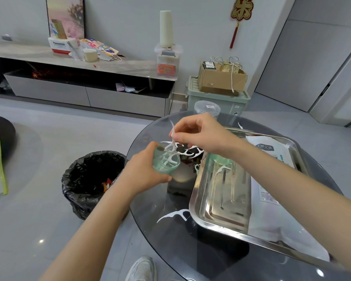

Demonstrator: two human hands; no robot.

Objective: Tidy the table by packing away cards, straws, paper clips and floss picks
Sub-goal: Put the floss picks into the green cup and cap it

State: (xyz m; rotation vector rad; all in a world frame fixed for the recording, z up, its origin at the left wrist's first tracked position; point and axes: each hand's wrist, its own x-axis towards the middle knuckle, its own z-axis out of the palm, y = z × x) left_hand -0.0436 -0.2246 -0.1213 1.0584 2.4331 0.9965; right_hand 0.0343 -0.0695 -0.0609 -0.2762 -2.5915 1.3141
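My left hand (144, 171) grips a small pale-green translucent cup (166, 161), tilted toward me, above the left edge of the round glass table (166, 236). Several white floss picks stick out of the cup. My right hand (201, 134) pinches a white floss pick (172, 136) by its handle, its lower end at the cup's mouth. More floss picks (187, 150) lie on the glass behind the cup. One floss pick (221, 170) lies in the steel tray (215, 222), next to a pale-green lid-like piece (217, 159).
A white printed pouch (272, 179) lies in the tray's right half. A clear round container (207, 109) stands at the table's far edge. A black-lined waste bin (91, 179) stands on the floor left of the table. My shoe (142, 268) shows below.
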